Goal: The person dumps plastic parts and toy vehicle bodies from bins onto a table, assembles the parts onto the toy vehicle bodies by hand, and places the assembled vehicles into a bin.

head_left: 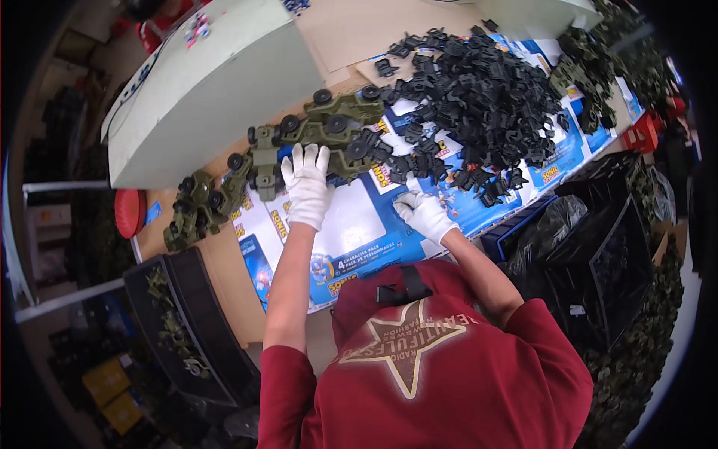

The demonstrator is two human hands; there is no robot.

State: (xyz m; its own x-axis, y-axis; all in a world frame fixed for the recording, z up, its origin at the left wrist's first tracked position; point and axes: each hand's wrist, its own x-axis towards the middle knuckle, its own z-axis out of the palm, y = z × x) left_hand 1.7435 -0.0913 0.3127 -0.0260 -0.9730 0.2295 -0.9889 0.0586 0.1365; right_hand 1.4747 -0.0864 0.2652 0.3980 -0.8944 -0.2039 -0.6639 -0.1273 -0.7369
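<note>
My left hand [307, 191], in a white glove, lies with its fingers stretched out against a row of olive-green toy vehicles [265, 166] with black wheels. Its fingertips touch or nearly touch the nearest ones; the palm side is hidden. My right hand [425, 215], gloved too, rests low over a blue and white printed sheet [348, 213] with its fingers curled in. Whatever those fingers hold, if anything, cannot be made out. Just beyond the right hand, loose black plastic parts [486, 97] form a large heap spreading toward the vehicles.
A pale raised block [217, 97] stands behind the vehicles. A red round dish [130, 212] sits at the table's left end. Black crates stand on both sides, one [196, 322] at left holding green parts, another [598, 262] at right with plastic bags. More green parts [591, 75] lie far right.
</note>
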